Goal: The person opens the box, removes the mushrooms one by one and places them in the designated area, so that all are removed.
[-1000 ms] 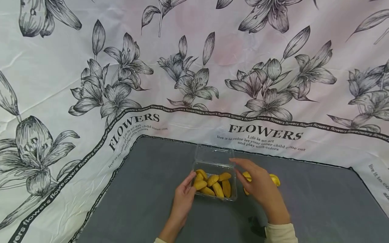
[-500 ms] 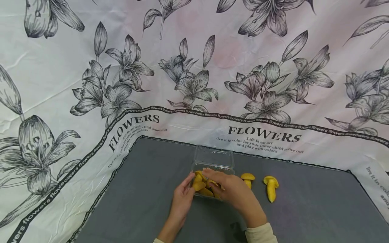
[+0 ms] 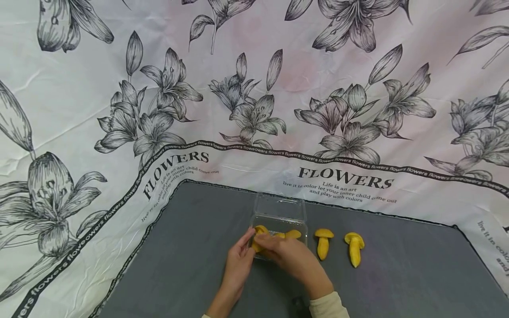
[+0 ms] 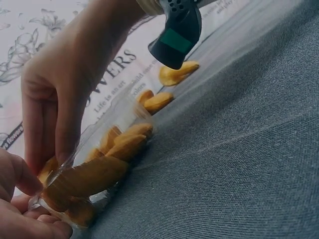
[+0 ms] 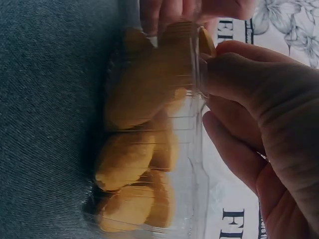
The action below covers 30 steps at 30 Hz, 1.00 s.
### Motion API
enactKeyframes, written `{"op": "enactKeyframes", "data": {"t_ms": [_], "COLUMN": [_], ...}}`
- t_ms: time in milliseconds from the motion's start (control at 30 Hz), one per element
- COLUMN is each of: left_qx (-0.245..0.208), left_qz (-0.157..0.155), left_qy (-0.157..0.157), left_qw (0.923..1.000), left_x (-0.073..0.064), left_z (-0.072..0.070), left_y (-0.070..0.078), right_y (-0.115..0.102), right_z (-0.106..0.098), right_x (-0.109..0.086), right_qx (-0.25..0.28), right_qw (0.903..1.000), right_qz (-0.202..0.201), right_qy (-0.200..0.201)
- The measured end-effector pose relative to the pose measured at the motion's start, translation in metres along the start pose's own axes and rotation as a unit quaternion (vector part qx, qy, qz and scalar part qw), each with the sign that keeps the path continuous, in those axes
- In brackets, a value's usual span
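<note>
A clear plastic clamshell box [image 3: 303,229] stands on the grey table with its lid [image 3: 280,208] raised at the back. Several yellow mushrooms [image 3: 293,234] lie in it, partly covered by my right hand. At the box's left end, my left hand [image 3: 237,265] grips the wall, with fingertips and thumb at the corner in the left wrist view. Reaching over the front rim, my right hand [image 3: 292,256] pinches a yellow mushroom [image 5: 207,42] between thumb and forefinger at that same end. Most of the pinched mushroom is hidden behind the fingers and the box wall.
Two yellow mushrooms, a nearer one [image 3: 323,244] and a farther one [image 3: 355,249], lie on the grey tabletop [image 3: 191,247] right of the box. Behind the table hangs a white cloth [image 3: 254,119] printed with flowers and lettering.
My right hand has moved left from the box's right edge to its left end and now pinches a mushroom there. The two mushrooms on the table came into full sight. My left hand stays put.
</note>
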State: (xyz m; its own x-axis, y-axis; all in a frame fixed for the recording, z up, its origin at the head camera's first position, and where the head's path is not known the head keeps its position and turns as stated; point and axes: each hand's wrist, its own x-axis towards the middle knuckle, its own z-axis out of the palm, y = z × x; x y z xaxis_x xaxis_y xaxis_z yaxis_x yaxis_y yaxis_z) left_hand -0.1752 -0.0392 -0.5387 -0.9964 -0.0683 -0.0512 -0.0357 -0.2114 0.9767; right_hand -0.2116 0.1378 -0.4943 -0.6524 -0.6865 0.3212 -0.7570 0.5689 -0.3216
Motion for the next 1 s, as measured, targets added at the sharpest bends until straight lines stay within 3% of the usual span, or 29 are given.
{"op": "enactKeyframes", "data": {"t_ms": [467,1000], "left_qx": [-0.004,0.005], "left_qz": [-0.003,0.004], "left_qy": [-0.003,0.008], "left_qw": [1.0,1.0], "left_x": [0.001,0.001], "left_z": [0.0,0.001], "left_y": [-0.001,-0.002], "right_y": [0.004,0.014], "right_z": [0.006,-0.007], "right_x": [-0.001,-0.007], "right_qx": [-0.004,0.004], "right_qw": [0.9999,0.9994], "right_qz": [0.005,0.0], "right_qy": [0.016,0.035]}}
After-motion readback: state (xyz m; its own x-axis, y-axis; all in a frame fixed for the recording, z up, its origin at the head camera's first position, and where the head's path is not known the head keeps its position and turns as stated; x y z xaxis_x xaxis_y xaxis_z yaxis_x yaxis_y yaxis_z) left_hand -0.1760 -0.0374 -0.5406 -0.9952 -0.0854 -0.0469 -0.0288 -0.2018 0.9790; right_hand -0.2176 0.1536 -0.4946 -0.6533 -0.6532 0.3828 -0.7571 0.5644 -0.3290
